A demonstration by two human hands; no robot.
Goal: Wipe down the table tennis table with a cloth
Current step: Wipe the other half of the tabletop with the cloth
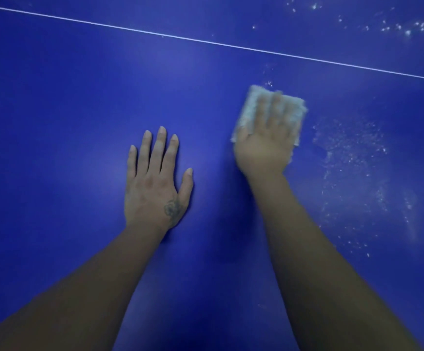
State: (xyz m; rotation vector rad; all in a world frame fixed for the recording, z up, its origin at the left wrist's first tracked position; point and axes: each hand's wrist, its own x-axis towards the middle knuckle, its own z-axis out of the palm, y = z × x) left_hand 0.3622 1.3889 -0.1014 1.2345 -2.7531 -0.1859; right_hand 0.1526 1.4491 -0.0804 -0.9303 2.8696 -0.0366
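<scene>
The blue table tennis table (66, 110) fills the whole view. A folded white cloth (250, 107) lies flat on it, right of centre. My right hand (266, 140) presses on the cloth with straight fingers and looks blurred. My left hand (155, 183) rests flat on the bare blue surface to the left of the cloth, fingers spread, touching nothing else.
A thin white line (205, 41) runs across the table beyond both hands, slanting down to the right. White dust specks (352, 168) cover the surface right of the cloth, and more specks (395, 26) sit at the top right.
</scene>
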